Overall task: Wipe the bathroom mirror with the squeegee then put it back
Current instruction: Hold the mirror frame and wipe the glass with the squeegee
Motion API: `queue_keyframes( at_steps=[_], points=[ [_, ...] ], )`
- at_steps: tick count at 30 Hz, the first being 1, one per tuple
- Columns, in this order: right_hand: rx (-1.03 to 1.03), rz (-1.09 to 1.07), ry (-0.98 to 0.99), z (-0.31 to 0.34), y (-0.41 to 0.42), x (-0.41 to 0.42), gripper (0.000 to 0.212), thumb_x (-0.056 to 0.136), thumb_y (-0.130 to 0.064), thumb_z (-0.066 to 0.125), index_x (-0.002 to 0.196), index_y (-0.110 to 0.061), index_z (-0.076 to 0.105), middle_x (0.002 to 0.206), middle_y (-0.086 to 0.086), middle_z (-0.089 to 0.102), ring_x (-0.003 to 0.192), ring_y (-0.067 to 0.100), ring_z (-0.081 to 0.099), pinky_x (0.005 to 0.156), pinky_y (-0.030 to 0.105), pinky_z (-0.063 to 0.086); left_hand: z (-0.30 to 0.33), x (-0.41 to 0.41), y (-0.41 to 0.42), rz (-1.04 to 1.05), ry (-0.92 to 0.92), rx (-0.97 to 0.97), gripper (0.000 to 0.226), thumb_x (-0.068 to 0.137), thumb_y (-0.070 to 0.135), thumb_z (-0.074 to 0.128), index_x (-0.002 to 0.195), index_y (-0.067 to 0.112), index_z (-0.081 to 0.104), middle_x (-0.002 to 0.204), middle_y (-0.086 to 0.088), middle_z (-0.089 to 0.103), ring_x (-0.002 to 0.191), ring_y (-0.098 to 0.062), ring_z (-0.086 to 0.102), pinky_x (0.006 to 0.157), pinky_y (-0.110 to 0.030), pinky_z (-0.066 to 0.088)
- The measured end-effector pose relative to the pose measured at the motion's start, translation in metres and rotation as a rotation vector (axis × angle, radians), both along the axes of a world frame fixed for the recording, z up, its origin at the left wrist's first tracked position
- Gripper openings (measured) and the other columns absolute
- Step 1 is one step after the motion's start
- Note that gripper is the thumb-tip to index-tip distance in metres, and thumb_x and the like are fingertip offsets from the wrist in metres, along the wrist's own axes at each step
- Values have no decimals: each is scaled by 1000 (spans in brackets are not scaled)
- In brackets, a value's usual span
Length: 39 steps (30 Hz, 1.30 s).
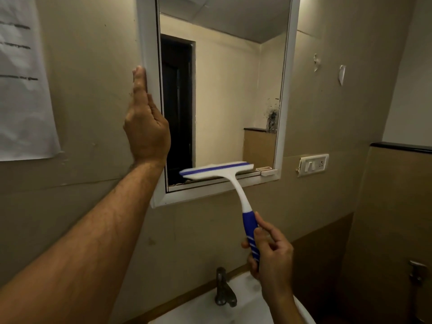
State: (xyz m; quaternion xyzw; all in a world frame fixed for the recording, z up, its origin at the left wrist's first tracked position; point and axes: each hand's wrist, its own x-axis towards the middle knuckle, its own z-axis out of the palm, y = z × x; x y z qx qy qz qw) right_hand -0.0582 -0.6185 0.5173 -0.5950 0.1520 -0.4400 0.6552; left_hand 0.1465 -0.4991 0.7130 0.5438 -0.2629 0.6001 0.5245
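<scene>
Gripping the squeegee [233, 183] by its blue handle, the right hand [272, 256] sits nearest the camera at about 5 o'clock in the view, fingers and thumb curled round the lower, striped part of the grip. Just below it, at 6 o'clock, a dark metal tap [223, 289] stands over the white basin [194, 309].

From the hand the handle rises toward 11 o'clock, turning from blue to white, and ends in the broad white head with its blue blade strip. That head lies across the bottom of the mirror [231, 90], close to the lower rail of the white frame [149, 54]; whether the blade is pressed flat to the glass I cannot tell for certain.

Further out, at 9 o'clock of the mirror, the left hand [146, 122] lies flat with straight fingers against the frame's outer left edge, holding nothing, apparently steadying it.

By my judgement the tool is light, stiff plastic with a soft, flexible blade edge, so it needs even pressure rather than force. The blue grip looks rubbery and is the right place to hold; a grasp higher up, nearer the neck, would give firmer control of the blade angle. A dark smudge [271, 115] remains at the glass's right edge, around 3 o'clock. A switch plate [313, 164] sits on the wall beyond.
</scene>
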Motion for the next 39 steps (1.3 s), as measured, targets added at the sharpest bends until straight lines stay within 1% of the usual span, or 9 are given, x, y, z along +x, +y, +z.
queue_keyframes(
  at_steps=[6,11,16,19,24,27,31,36,39],
  points=[
    [-68,28,-39,20,4,6,27,88,-30,53,113,-36,63,84,10,70,54,9,57,43,20,44,-2,-1,0,-11,9,-14,42,105,16,34,146,6,40,148,-8,46,134,-18,47,107,-2,26],
    [-50,18,20,-1,9,-2,25,91,-23,54,113,-32,64,91,15,69,54,7,59,42,18,44,-3,-3,1,-55,-15,-27,41,104,11,37,144,4,42,146,-9,49,132,-18,49,107,-3,29],
    [-55,37,-63,27,12,7,27,95,-24,51,117,-33,62,79,7,70,51,8,55,41,18,42,-3,-2,3,-134,-6,-35,43,102,7,37,145,4,42,146,-8,49,132,-7,43,107,-6,30],
    [-77,42,-91,43,15,18,25,95,-26,50,115,-37,61,80,5,69,50,6,54,40,18,41,-3,-1,4,-197,-10,-34,45,100,3,36,144,4,42,146,-8,48,134,-12,44,109,-11,32],
    [-17,47,-67,12,28,18,24,91,-25,53,113,-32,62,87,14,69,52,8,55,40,18,41,-5,1,4,-289,-22,-53,48,96,-5,37,143,2,44,144,-10,50,136,-18,45,111,-15,33],
    [-6,38,-90,8,30,16,33,81,-36,54,112,-32,63,90,17,68,55,9,57,40,19,43,-5,1,5,-319,-36,-60,49,94,-8,38,142,-1,45,144,-13,50,134,-9,43,109,-12,33],
    [-56,54,-160,35,24,25,34,81,-41,51,114,-37,60,84,9,69,52,9,54,40,19,41,-5,-2,6,-371,-43,-64,49,94,-10,37,142,-3,43,144,-15,49,128,11,41,105,-8,33],
    [-63,77,-139,32,26,31,32,81,-42,52,113,-41,59,87,9,69,53,8,55,40,19,41,-6,0,6,-370,-91,-28,44,105,17,33,141,-6,43,144,-17,49,136,-15,44,110,-20,36],
    [-29,63,-109,8,29,26,32,80,-38,54,111,-36,61,91,16,69,54,7,58,40,18,42,-7,-1,6,-386,-101,-2,69,103,50,27,141,-5,42,144,-16,49,136,-15,44,111,-21,36]
  ],
)
